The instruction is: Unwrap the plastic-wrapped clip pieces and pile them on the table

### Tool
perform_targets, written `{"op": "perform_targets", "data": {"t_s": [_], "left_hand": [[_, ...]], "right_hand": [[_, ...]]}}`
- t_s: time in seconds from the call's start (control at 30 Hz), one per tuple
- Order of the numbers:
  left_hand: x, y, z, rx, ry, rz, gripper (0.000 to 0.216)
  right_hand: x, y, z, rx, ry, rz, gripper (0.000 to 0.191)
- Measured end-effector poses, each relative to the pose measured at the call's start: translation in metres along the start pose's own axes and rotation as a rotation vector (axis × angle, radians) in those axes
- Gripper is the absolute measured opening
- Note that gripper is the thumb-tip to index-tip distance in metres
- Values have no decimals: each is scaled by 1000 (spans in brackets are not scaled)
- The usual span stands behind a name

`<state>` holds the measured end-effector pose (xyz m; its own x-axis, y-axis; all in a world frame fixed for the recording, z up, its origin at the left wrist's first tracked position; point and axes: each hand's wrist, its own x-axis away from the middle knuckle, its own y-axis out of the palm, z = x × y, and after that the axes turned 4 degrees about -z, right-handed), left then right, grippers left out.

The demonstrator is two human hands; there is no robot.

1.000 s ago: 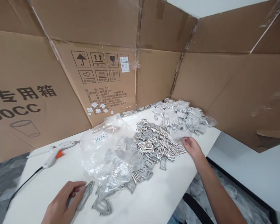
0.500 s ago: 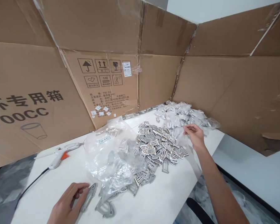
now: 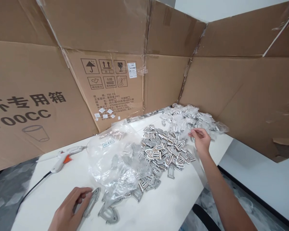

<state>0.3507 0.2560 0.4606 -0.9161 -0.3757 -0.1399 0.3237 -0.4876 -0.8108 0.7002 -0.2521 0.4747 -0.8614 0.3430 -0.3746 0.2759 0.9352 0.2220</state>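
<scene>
My left hand (image 3: 68,210) lies at the near edge of the white table (image 3: 163,208), its fingers closed on a flat grey arched piece (image 3: 91,201). A second grey piece (image 3: 109,214) rests just right of it. My right hand (image 3: 201,139) reaches out to the far pile of small clear packets (image 3: 190,120) and pinches the edge of one thin clear bag. Between my hands spreads a heap of grey and white arch-shaped pieces (image 3: 162,152). A large crumpled clear bag (image 3: 113,157) with more pieces in it lies left of that heap.
A white glue gun (image 3: 62,157) with an orange trigger and a black cord lies at the table's left. Tall cardboard sheets (image 3: 106,83) wall in the table behind and on both sides. The table's right edge drops off near my right forearm.
My right hand has moved away from the heap's near edge, up and back to the packet pile, and pinched a clear bag there. My left hand has stayed on its grey piece.
</scene>
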Motion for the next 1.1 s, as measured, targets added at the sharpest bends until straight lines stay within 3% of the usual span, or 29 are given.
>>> {"op": "perform_targets", "data": {"t_s": [0.17,0.27,0.33,0.37,0.43,0.53,0.6,0.73,0.83,0.9,1.1], "left_hand": [[1,-1,6,0,-18,9,44],[1,-1,6,-3,-26,9,45],[1,0,4,1,-30,6,45],[1,0,2,0,-33,0,45],[-1,1,-5,-12,-39,-21,43],[-6,1,-17,-49,-28,-68,42],[-9,1,-23,-70,-16,-77,43],[-10,1,-26,-84,-5,-81,43],[-9,1,-27,-84,4,-85,43],[-9,1,-29,-87,13,-81,43],[-11,3,-32,-79,32,-63,44]], "right_hand": [[-8,-14,-15,-56,-66,129,46],[-13,-57,-32,-240,-56,204,34],[-13,-93,-41,-320,-59,390,24],[-11,-109,-43,-296,-68,459,26],[-7,-124,-37,-342,-30,462,31],[-2,-106,-6,-507,245,332,17],[-2,-80,22,-202,381,172,27],[-7,-38,65,343,413,-92,47],[-13,-24,78,486,360,-185,45],[-14,-22,81,422,332,-208,44],[-13,-39,85,-228,353,-106,47]]}}
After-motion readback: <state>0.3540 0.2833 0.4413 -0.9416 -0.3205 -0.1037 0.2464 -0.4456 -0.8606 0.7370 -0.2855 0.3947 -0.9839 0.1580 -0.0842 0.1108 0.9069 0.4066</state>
